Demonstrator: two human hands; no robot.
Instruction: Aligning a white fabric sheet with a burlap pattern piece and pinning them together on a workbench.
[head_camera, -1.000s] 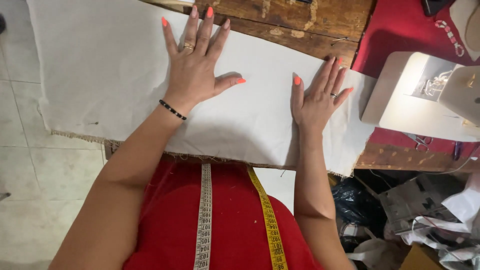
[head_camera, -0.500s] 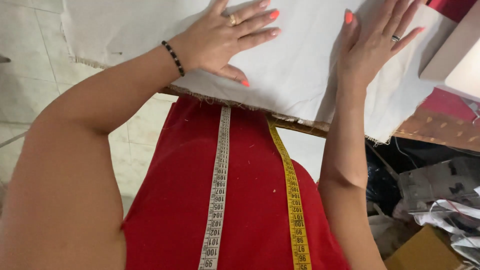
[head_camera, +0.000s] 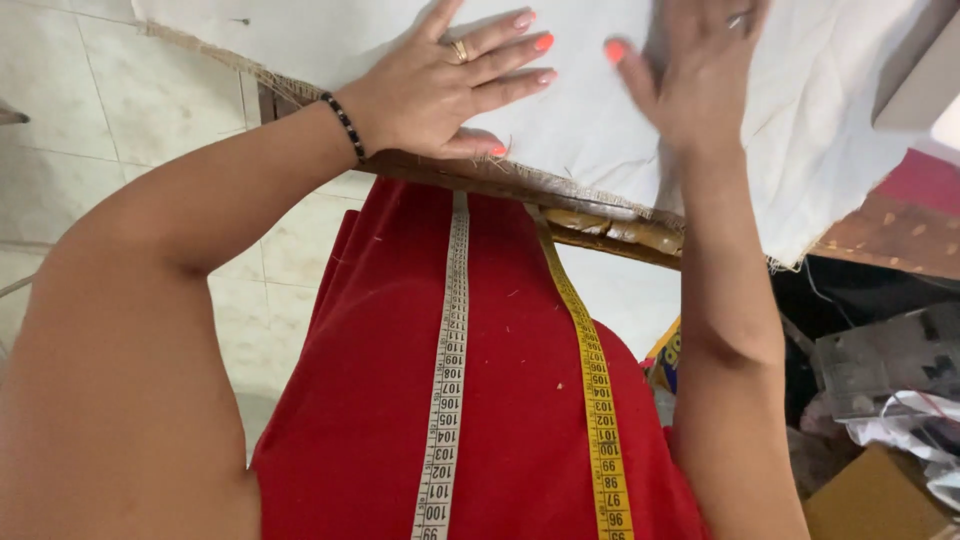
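Along the near edge of the wooden table (head_camera: 600, 228), both my hands lie flat on the white cloth (head_camera: 600, 130), and neither one grips anything. My left hand (head_camera: 445, 90) rests palm down with its fingers spread and pointing toward the right, the thumb tucked at the frayed hem where the fabric hangs over the table's front edge; a ring sits on one finger and a dark bead bracelet (head_camera: 345, 127) circles the wrist. My right hand (head_camera: 695, 75) is just beside it — open, palm down, fingers pointing away from me and partly cut off by the top of the view, a little blurred, so I cannot tell how firmly it presses.

The cloth covers the table from its near-left corner across to the right, where it drapes over the near edge above a patch of bare, worn wood. A pale sewing machine (head_camera: 920, 80) stands at the far right. A measuring tape (head_camera: 445, 380) hangs down my red shirt (head_camera: 500, 400) in two strands.

I judge this to be the smoothing step — flattening the fabric against the tabletop. The next move, as I read it, calls for keeping both palms flat and sweeping outward toward the wrinkled right side without dragging the hem off the edge.
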